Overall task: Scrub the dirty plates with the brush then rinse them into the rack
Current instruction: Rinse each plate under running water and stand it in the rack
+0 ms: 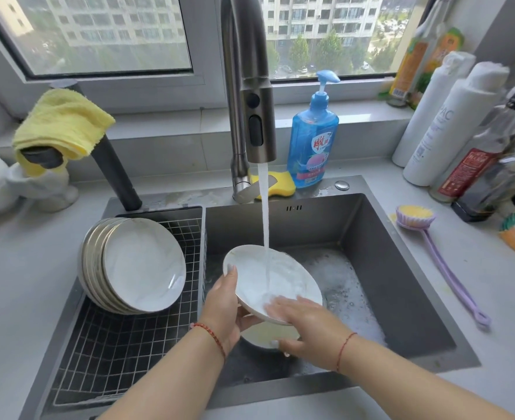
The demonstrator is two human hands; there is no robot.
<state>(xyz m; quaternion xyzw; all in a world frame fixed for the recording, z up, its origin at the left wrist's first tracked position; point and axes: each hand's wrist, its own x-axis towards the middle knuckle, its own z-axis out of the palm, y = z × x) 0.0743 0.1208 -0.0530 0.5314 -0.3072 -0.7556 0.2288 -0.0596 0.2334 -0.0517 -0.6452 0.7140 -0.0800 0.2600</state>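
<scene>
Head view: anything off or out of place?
Nothing damaged. The brush lies on the counter right of the sink, unused; the right hand rubs the plate bare under the tap, left hand gripping its rim. Suds pool in the sink.

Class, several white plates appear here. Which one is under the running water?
The plate the left hand grips over the sink; the others lean stacked in the rack, dry of the stream.

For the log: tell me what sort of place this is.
Most likely a home kitchen, at the sink under a window. Plates lean in a wire rack beside the basin, and a dish soap bottle stands by the running tap.
</scene>
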